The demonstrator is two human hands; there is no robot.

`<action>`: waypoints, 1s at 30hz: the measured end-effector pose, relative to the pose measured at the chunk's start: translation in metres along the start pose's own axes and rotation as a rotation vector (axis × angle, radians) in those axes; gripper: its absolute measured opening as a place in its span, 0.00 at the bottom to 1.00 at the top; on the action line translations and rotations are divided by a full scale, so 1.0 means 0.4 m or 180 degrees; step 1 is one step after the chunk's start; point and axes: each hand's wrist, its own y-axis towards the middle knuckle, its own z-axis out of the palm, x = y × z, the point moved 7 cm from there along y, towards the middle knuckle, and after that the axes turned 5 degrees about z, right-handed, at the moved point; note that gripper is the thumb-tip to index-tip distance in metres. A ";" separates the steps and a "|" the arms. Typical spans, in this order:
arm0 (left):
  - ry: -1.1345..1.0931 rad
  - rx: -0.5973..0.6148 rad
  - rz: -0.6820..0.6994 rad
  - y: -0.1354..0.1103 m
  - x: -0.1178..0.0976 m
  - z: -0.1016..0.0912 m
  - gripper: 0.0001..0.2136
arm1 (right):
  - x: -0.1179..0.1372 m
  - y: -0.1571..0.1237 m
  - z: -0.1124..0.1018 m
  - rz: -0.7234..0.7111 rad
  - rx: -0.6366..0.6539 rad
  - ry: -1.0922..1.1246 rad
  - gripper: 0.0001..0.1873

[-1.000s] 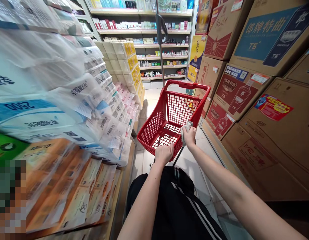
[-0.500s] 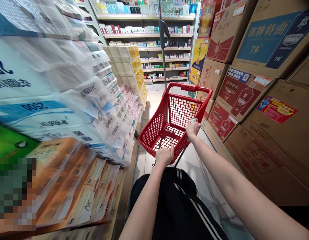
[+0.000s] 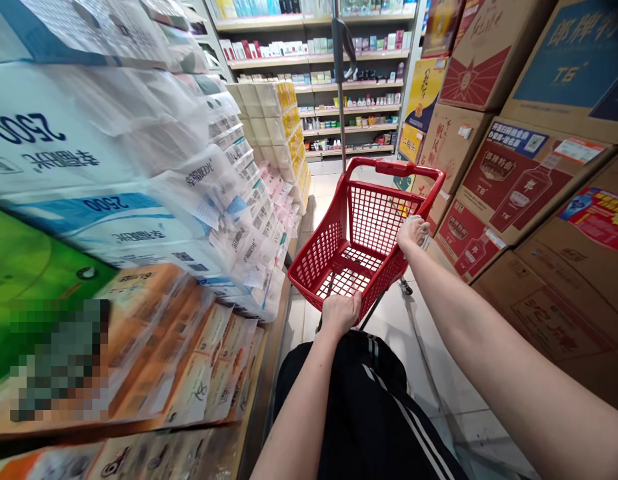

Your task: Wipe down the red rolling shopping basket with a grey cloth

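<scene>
1. The biggest thing is the tall pile of wrapped paper packs (image 3: 153,167) on the left. The packs look soft and squashy.
2. Big cardboard boxes (image 3: 519,167) are piled up on the right.
3. Shelves (image 3: 313,60) full of little things stand at the far end.
4. The red cart (image 3: 381,213) is on the floor in the middle, between the packs and the boxes, right in front of the person. It looks like hard plastic, full of holes, so it is probably light and stiff and not easy to break. The smooth rim could be a bit slippery. The best place to hold it is the handle bar (image 3: 389,167) at the far side.
5. The left hand (image 3: 340,313) has its fingers curled tight over the near rim. Its fingertips are hidden.
6. The right hand (image 3: 413,235) is at the right rim, fingers bent around a pale scrap (image 3: 425,229). I can't tell if they grip the rim too.
7. The scrap is smallest, maybe soft cloth, easy to pinch.
</scene>
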 end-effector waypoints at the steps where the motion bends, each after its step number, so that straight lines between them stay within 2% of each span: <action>1: 0.0007 -0.0009 -0.0003 -0.001 0.003 0.001 0.35 | -0.008 0.006 0.003 0.0169 -0.0086 -0.0046 0.19; 3: 0.0003 -0.0029 -0.0017 -0.002 0.008 0.001 0.35 | -0.020 0.005 0.009 0.0387 -0.0227 -0.0165 0.19; 7: -0.0032 -0.0058 -0.0060 0.001 0.021 -0.004 0.35 | -0.034 -0.039 0.026 0.0323 -0.0278 -0.0195 0.18; 13: 0.0066 -0.0021 -0.0149 0.016 0.053 -0.017 0.34 | -0.043 -0.195 0.044 0.0128 -0.0152 -0.0003 0.21; 17: 0.0112 -0.0051 -0.0109 0.028 0.067 -0.027 0.34 | -0.046 -0.304 0.062 0.0273 0.0058 -0.0044 0.18; 20: 0.0026 -0.0064 -0.0014 0.034 0.076 -0.034 0.32 | -0.041 -0.356 0.073 0.0210 0.0153 0.0042 0.19; 24: -0.0009 -0.0068 0.0331 0.034 0.077 -0.040 0.29 | -0.038 -0.373 0.086 0.0106 0.0303 0.0115 0.21; 30: 0.0125 0.0036 0.0597 0.028 0.081 -0.033 0.25 | -0.034 -0.335 0.095 0.0078 0.0298 -0.0165 0.23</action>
